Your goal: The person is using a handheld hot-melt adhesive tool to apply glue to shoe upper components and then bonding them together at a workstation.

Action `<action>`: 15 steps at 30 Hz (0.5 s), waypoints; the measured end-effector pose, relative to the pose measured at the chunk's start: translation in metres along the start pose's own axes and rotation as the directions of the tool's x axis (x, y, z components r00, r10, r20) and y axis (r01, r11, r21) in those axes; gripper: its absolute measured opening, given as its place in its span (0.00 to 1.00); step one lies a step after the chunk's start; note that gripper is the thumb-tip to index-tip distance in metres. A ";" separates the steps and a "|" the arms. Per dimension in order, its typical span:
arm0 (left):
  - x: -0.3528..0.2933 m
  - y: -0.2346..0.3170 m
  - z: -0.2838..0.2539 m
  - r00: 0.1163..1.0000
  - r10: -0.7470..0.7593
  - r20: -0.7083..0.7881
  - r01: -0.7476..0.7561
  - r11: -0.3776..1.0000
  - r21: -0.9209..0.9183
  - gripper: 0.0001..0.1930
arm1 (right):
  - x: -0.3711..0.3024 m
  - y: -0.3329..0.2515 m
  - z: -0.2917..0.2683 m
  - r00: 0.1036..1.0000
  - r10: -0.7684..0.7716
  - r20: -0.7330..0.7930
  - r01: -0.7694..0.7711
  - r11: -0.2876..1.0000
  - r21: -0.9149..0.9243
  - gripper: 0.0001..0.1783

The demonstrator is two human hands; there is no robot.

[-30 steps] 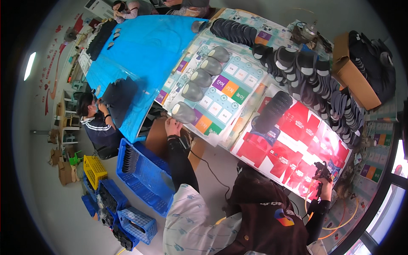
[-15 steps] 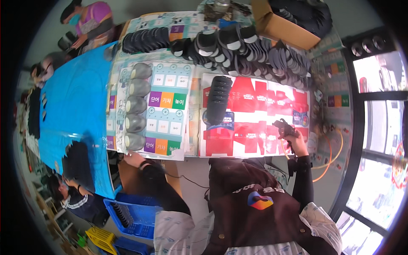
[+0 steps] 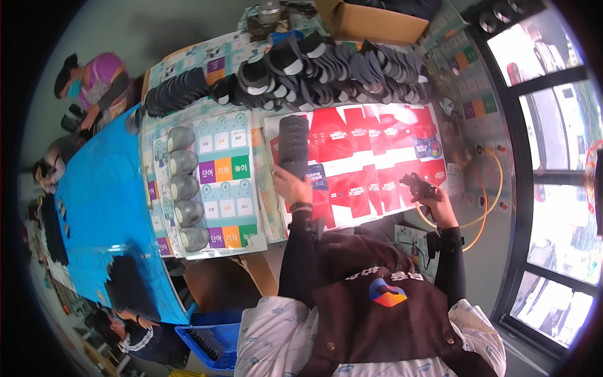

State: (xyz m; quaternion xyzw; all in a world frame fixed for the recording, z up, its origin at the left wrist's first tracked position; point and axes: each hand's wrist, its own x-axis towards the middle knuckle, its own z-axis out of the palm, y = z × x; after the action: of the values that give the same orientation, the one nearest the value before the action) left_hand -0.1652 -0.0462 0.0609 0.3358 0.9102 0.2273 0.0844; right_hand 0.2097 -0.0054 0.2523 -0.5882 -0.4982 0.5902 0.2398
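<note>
My left hand [image 3: 291, 187] is at the near end of a stack of overlapping black curved pieces [image 3: 293, 143] on the red-and-white printed sheet. Its fingers look apart; whether they touch the last piece I cannot tell. In my right hand [image 3: 440, 204] is a dark spray gun [image 3: 419, 187], its nozzle end pointing left above the sheet's near right part. A column of rounded shiny grey pieces [image 3: 185, 187] lies on the patterned sheet to the left.
Rows of dark and grey curved pieces [image 3: 326, 69] cover the table's far side, with a cardboard box [image 3: 377, 24] behind. An orange-yellow hose [image 3: 493, 213] loops at right. Beside the blue table [image 3: 103, 182] are co-workers. A blue crate [image 3: 220, 336] stands lower left.
My left hand has moved from the table's near edge, below the grey pieces, rightward and up to the black stack. My right hand still holds the spray gun. The whole view has shifted.
</note>
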 end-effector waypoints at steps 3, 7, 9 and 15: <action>-0.018 -0.025 -0.007 0.996 0.089 -0.023 -0.091 0.979 -0.180 0.54 | -0.003 0.007 -0.012 0.997 0.065 -0.035 -0.067 0.996 -0.064 0.21; -0.025 -0.062 -0.020 0.740 0.362 0.567 0.587 0.062 -0.807 0.35 | 0.013 0.033 -0.034 1.000 0.006 -0.023 -0.006 1.000 0.014 0.22; -0.033 -0.038 -0.026 0.533 0.575 0.620 0.844 -0.315 -0.433 0.26 | 0.018 0.026 -0.035 0.998 0.030 -0.059 -0.028 0.999 0.037 0.22; -0.046 0.041 0.077 0.471 0.170 0.866 0.862 0.121 -0.493 0.14 | 0.061 0.010 -0.036 0.997 -0.019 0.071 0.033 0.977 -0.209 0.21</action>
State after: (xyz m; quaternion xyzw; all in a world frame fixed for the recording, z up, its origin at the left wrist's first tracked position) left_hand -0.0834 -0.0215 0.0126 -0.0040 0.4799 0.5172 0.7086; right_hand 0.2350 0.0545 0.2225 -0.5829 -0.5733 0.5511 0.1669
